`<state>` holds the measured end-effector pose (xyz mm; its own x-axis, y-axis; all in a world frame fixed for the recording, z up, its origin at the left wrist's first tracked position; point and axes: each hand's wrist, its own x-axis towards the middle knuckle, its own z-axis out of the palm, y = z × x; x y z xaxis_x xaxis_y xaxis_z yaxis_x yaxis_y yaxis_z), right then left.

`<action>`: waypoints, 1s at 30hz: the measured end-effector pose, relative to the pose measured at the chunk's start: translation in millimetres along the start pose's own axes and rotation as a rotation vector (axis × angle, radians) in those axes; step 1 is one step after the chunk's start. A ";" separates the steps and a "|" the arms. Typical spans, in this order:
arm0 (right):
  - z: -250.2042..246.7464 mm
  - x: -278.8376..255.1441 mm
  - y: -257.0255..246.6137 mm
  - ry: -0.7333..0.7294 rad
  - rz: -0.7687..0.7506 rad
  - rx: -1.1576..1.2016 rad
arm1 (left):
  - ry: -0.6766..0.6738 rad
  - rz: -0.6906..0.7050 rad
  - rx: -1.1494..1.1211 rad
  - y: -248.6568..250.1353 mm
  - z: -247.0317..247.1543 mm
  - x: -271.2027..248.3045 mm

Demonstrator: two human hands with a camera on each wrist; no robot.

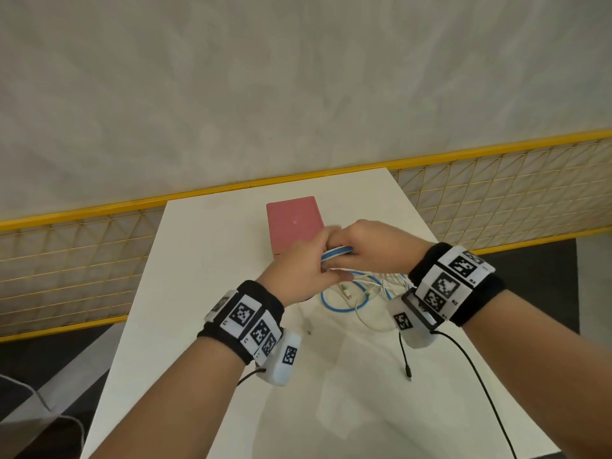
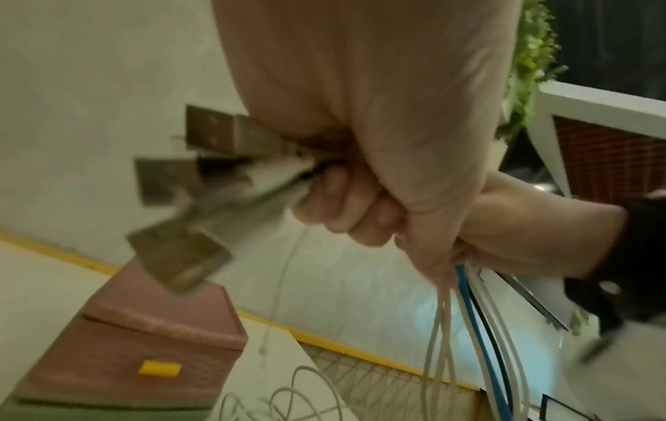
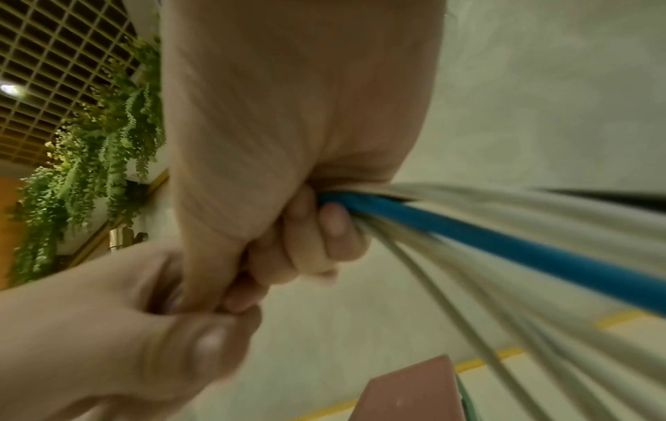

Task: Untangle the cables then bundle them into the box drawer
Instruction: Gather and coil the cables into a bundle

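Note:
A bundle of blue and white cables point(image 1: 337, 252) is held between both hands above the white table point(image 1: 205, 246), just in front of the pink box drawer point(image 1: 293, 223). My left hand point(image 1: 306, 268) grips one end in a fist; in the left wrist view several USB plugs point(image 2: 194, 182) stick out of the left hand point(image 2: 360, 176), and cable strands point(image 2: 468, 327) hang below it. My right hand point(image 1: 371, 246) grips the bundle beside it, its fingers point(image 3: 324, 228) curled round the blue cable point(image 3: 504, 247) and white strands. The box drawer point(image 2: 144, 341) is closed and shows a yellow tab point(image 2: 159, 369).
Loose loops of blue and white cable point(image 1: 347, 299) lie on the table under the hands. A black lead with a plug point(image 1: 406, 362) trails near the right wrist. A yellow mesh railing point(image 1: 82, 260) runs behind the table. Hanging plants point(image 3: 90, 156) show far off.

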<state>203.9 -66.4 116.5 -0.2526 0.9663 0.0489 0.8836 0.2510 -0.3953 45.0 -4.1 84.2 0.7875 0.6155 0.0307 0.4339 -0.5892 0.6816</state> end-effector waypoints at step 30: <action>41.9 -4.6 -18.5 0.272 0.063 0.178 | 0.873 -0.253 -0.620 24.5 -25.5 14.5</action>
<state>172.2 -77.8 85.2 -0.0641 0.9654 0.2527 0.8051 0.1997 -0.5586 55.9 3.8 120.0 0.0199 0.9838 0.1782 0.0511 -0.1790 0.9825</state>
